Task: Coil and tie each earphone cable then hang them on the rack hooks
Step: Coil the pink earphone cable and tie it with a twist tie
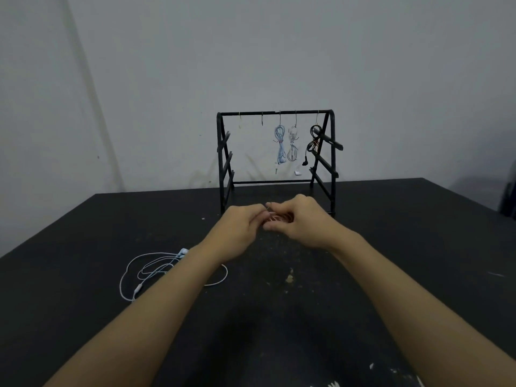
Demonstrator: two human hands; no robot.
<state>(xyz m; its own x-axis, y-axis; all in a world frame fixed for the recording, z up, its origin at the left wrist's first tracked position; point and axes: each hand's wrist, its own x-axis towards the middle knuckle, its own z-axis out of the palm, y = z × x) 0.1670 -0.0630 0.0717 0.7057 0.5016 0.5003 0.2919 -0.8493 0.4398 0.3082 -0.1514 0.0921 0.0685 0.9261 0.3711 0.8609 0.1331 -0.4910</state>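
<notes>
Two hands meet above the dark desk, just in front of the black rack. The left hand and the right hand both have their fingers curled around a small pinkish coiled earphone cable, pinching it between them; a thin wire end sticks up at the fingertips. Three tied bundles hang from hooks on the rack's top bar: a blue earphone bundle, a pale white earphone bundle beside it, and a black earphone bundle at the right. Two hooks at the left hang bare. A loose white earphone cable sprawls on the desk, partly under the left forearm.
</notes>
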